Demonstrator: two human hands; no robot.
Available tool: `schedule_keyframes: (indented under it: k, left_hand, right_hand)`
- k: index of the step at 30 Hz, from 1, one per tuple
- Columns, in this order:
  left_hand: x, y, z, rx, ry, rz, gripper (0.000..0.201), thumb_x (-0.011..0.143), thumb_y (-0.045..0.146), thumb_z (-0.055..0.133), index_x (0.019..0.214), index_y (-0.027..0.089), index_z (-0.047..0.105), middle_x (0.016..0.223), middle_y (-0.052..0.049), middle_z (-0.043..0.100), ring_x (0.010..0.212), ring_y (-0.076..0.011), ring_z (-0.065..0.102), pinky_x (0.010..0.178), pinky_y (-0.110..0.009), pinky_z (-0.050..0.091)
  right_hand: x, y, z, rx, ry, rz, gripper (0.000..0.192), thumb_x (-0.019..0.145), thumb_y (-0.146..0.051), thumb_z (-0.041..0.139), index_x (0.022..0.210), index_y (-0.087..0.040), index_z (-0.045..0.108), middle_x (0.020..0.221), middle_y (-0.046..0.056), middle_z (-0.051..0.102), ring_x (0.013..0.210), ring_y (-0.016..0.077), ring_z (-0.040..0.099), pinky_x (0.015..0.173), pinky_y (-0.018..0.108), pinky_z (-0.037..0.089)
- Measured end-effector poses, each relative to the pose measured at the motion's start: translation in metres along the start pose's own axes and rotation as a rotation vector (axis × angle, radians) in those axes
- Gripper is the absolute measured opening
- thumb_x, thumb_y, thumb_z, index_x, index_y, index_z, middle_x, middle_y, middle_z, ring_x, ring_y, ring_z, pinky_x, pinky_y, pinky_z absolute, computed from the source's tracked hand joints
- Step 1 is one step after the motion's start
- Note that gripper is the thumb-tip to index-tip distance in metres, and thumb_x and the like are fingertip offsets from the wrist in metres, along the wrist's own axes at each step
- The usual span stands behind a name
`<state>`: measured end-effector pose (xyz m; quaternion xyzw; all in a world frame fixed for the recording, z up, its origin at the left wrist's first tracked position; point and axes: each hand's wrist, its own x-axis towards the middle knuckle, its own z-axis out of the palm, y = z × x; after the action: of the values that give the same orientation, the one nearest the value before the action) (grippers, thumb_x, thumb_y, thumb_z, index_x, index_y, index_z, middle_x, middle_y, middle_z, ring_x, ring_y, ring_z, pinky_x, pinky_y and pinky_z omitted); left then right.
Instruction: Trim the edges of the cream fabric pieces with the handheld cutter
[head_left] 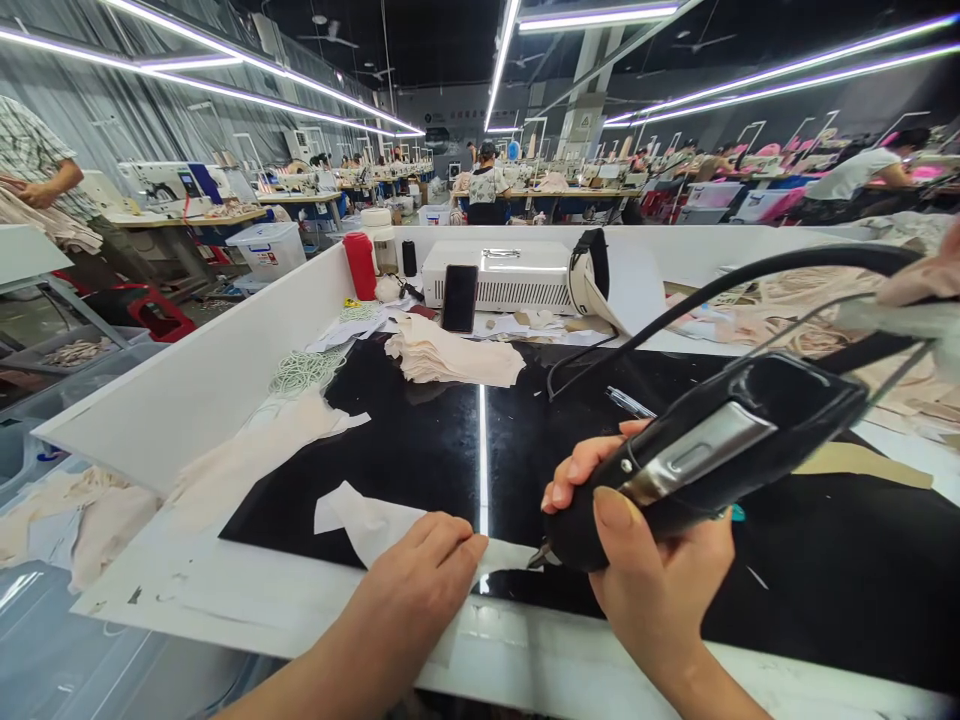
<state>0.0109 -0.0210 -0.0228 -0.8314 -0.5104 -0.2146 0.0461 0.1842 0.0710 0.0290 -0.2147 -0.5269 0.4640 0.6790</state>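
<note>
Both hands work at a glossy black tabletop (420,440) walled in white, inside a long factory hall of sewing stations under strip lights. Left hand (424,580) lies flat, pinning a pale fabric piece (367,525) near the front edge. Right hand (645,560) grips a black corded handheld tool (712,450), its metal tip touching the fabric.

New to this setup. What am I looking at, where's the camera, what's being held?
One picture, from a camera worn on a person's head, looking down at their own bare hands; no robot. The right hand grips a black corded hand tool, its tip down at a pale strip of fabric. The left hand lies flat on that strip. Both rest on a glossy black worktop inside a white-walled bench. Further back: a stack of pale fabric pieces, a phone leaning on a white box, a red bottle. Other people work in the background.
</note>
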Motion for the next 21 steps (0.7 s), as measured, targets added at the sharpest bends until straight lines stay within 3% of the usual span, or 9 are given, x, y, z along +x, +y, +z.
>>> schedule_keyframes:
  k: [6,13,18,21]
  left_hand:
    - [0.004,-0.002,-0.007,0.016,-0.033,0.032,0.029,0.096,-0.005,0.046,0.115,0.01,0.062,0.1,-0.009,0.068,0.087,-0.0221,0.068,0.079,-0.034,0.065]
    - [0.0,0.001,-0.002,0.204,0.035,0.089,0.032,0.1,-0.003,0.041,0.122,0.008,0.062,0.101,-0.01,0.074,0.087,-0.0236,0.074,0.077,-0.034,0.066]
    - [-0.002,0.013,0.009,0.287,0.122,0.033,0.027,0.111,0.018,0.043,0.127,0.013,0.064,0.112,-0.014,0.077,0.098,-0.0291,0.077,0.078,-0.039,0.066]
    - [-0.003,0.019,0.014,0.313,0.104,0.016,0.029,0.112,0.031,0.048,0.129,0.014,0.064,0.115,-0.017,0.076,0.101,-0.0313,0.076,0.08,-0.041,0.064]
  right_hand:
    - [-0.004,-0.003,0.003,-0.018,0.031,-0.017,0.038,0.09,-0.032,0.083,0.117,-0.026,0.057,0.082,-0.002,0.069,0.059,0.0161,0.066,0.055,0.034,0.059]
    - [-0.007,-0.004,0.005,-0.029,0.04,-0.059,0.032,0.09,-0.029,0.082,0.112,-0.025,0.059,0.081,0.0,0.069,0.059,0.0168,0.067,0.051,0.032,0.059]
    - [-0.007,-0.006,0.006,-0.015,0.035,-0.056,0.029,0.09,-0.03,0.083,0.108,-0.025,0.059,0.081,-0.001,0.069,0.059,0.0158,0.066,0.051,0.031,0.058]
    - [-0.008,-0.007,0.006,-0.025,0.048,-0.035,0.033,0.09,-0.03,0.083,0.113,-0.026,0.06,0.081,-0.001,0.069,0.06,0.0163,0.066,0.052,0.031,0.059]
